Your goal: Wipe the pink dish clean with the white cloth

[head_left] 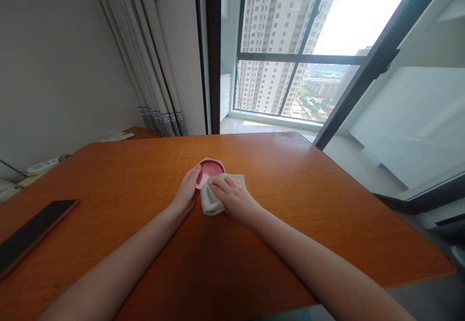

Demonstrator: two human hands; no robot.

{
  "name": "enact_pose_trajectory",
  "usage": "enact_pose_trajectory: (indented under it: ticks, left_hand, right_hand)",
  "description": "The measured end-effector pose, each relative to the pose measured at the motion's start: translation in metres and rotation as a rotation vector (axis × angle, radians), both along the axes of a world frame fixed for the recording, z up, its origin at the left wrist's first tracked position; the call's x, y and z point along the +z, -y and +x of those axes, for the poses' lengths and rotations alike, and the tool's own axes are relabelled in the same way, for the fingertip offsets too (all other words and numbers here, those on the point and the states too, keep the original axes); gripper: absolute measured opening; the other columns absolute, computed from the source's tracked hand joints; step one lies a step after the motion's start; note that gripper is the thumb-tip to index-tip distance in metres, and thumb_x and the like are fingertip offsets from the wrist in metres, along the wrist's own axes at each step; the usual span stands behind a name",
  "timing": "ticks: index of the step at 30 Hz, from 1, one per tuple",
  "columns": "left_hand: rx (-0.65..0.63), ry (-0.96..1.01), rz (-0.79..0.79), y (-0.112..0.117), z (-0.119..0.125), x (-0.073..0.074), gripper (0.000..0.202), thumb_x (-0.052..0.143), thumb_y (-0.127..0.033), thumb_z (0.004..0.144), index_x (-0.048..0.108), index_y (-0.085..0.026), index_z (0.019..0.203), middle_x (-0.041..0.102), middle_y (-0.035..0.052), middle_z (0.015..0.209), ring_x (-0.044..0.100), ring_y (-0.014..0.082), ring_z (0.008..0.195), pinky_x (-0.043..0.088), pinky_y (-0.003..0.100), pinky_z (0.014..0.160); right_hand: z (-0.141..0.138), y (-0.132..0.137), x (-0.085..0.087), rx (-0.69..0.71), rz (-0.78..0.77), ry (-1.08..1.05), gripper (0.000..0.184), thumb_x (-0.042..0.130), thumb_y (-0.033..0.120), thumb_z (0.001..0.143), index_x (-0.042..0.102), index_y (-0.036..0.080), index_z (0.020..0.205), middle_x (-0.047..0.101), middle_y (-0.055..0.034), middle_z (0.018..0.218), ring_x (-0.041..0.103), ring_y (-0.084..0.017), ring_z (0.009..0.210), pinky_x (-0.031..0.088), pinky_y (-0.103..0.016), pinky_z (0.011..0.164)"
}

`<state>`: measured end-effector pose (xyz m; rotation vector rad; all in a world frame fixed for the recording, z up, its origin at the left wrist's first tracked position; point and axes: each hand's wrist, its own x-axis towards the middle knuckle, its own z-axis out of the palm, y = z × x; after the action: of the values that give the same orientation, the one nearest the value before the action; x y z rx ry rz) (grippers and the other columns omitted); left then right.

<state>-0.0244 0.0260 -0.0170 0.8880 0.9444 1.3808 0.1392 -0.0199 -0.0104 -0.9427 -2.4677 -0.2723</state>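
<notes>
A small pink dish [211,168] sits on the orange wooden table [290,190], near its middle. My left hand [187,191] grips the dish's left rim, thumb on its edge. My right hand [234,199] is closed on a folded grey-white cloth [211,201] and presses it against the dish's near right edge. Part of the cloth lies on the table under my fingers.
A dark flat phone or tablet [31,233] lies at the table's left edge. A power strip [42,166] and a small side table [140,132] stand by the left wall. Curtains [152,69] hang beside a tall window [301,59] behind the table.
</notes>
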Motion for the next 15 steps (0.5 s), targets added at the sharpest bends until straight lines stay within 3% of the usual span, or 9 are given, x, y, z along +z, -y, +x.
enact_pose_trajectory:
  ticks: [3, 5, 8, 10, 12, 15]
  left_hand:
    - [0.079, 0.048, -0.046, 0.008, 0.008, -0.002, 0.038, 0.067, -0.047, 0.070, 0.059, -0.017, 0.092, 0.062, -0.0005, 0.081, 0.057, 0.0134, 0.074, 0.046, 0.026, 0.074]
    - [0.023, 0.031, -0.050, 0.011, 0.009, -0.003, 0.039, 0.069, -0.045, 0.068, 0.058, -0.017, 0.093, 0.060, -0.0020, 0.078, 0.056, 0.0117, 0.069, 0.045, 0.024, 0.069]
    - [-0.067, -0.059, -0.077, 0.008, 0.003, -0.005, 0.050, 0.071, -0.045, 0.068, 0.054, -0.022, 0.110, 0.058, -0.0040, 0.074, 0.054, 0.0110, 0.063, 0.044, 0.024, 0.063]
    - [-0.108, -0.150, -0.078, 0.003, -0.003, -0.007, 0.058, 0.070, -0.046, 0.069, 0.051, -0.024, 0.119, 0.062, -0.0013, 0.080, 0.058, 0.0134, 0.069, 0.045, 0.026, 0.068]
    - [-0.130, -0.215, -0.028, -0.002, -0.006, -0.008, 0.053, 0.070, -0.045, 0.070, 0.056, -0.021, 0.115, 0.065, 0.0042, 0.096, 0.060, 0.0174, 0.086, 0.046, 0.028, 0.078]
    - [-0.098, -0.167, -0.019, -0.003, -0.006, -0.006, 0.043, 0.065, -0.046, 0.074, 0.062, -0.019, 0.107, 0.064, 0.0068, 0.111, 0.058, 0.0209, 0.101, 0.047, 0.030, 0.083]
  right_hand:
    - [-0.010, 0.006, -0.004, -0.020, 0.066, -0.034, 0.035, 0.047, 0.020, 0.090, 0.051, 0.012, 0.124, 0.057, -0.0122, 0.120, 0.045, -0.023, 0.095, 0.038, -0.037, 0.087]
    - [-0.008, 0.004, -0.003, -0.094, 0.080, -0.039, 0.024, 0.045, 0.018, 0.091, 0.059, 0.015, 0.110, 0.061, -0.0106, 0.106, 0.046, -0.023, 0.088, 0.039, -0.036, 0.081]
    - [0.005, -0.004, 0.002, -0.115, 0.042, -0.005, 0.017, 0.046, 0.017, 0.091, 0.062, 0.017, 0.087, 0.061, -0.0075, 0.087, 0.044, -0.021, 0.079, 0.039, -0.033, 0.074]
    - [0.013, -0.008, 0.005, -0.021, 0.032, 0.037, 0.018, 0.046, 0.018, 0.092, 0.062, 0.018, 0.085, 0.061, -0.0064, 0.086, 0.044, -0.020, 0.080, 0.040, -0.033, 0.076]
    - [0.016, -0.008, 0.006, 0.083, 0.018, 0.042, 0.019, 0.045, 0.017, 0.092, 0.063, 0.019, 0.088, 0.063, -0.0063, 0.090, 0.046, -0.020, 0.083, 0.041, -0.033, 0.080]
    - [0.012, -0.003, 0.006, 0.169, -0.088, -0.213, 0.016, 0.050, 0.020, 0.090, 0.062, 0.019, 0.100, 0.064, -0.0077, 0.102, 0.051, -0.020, 0.092, 0.042, -0.035, 0.085]
